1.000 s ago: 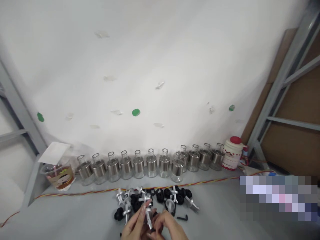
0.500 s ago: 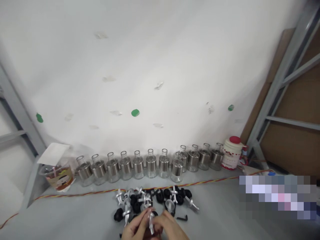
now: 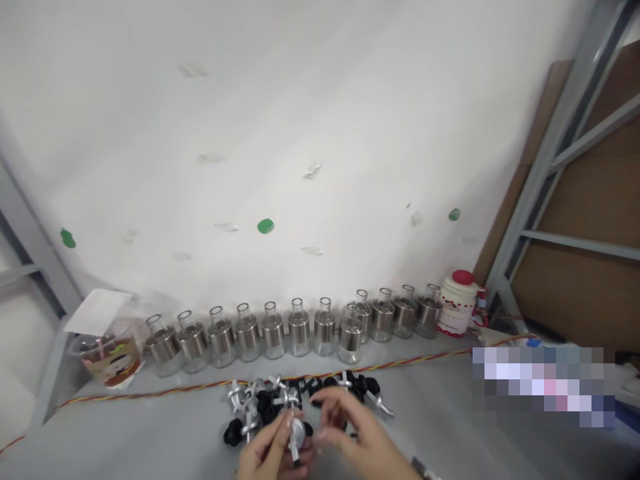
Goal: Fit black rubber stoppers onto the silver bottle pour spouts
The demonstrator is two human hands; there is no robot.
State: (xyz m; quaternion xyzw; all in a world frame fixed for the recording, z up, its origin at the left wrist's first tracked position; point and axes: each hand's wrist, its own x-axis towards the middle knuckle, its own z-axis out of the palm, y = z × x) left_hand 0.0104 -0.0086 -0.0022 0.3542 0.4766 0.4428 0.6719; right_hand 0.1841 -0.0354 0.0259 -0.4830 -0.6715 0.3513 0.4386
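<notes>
At the bottom middle, my left hand (image 3: 265, 453) is closed around a silver bottle pourer (image 3: 297, 435) with a round disc and a thin spout pointing down to a dark tip. Just to the right, my right hand (image 3: 363, 430) is apart from it, slightly blurred, with thumb and fingers spread and nothing visible between them. Its fingers hang over the right part of a pile of silver pourers (image 3: 235, 397) and black stoppers (image 3: 233, 432), hiding some of them. One more silver pourer (image 3: 383, 404) lies at the pile's right edge.
A row of glass bottles with metal bands (image 3: 273, 331) stands along the white wall. A twisted red-yellow wire (image 3: 190, 388) crosses the table before them. A plastic cup (image 3: 117, 360) stands left, a white jar with red lid (image 3: 457, 307) right. Metal frames (image 3: 540, 200) flank the table.
My right hand has let go of the pourer and moved right and up, its fingers opening over the pile. My left hand keeps the pourer, whose disc now shows. The view has shifted slightly.
</notes>
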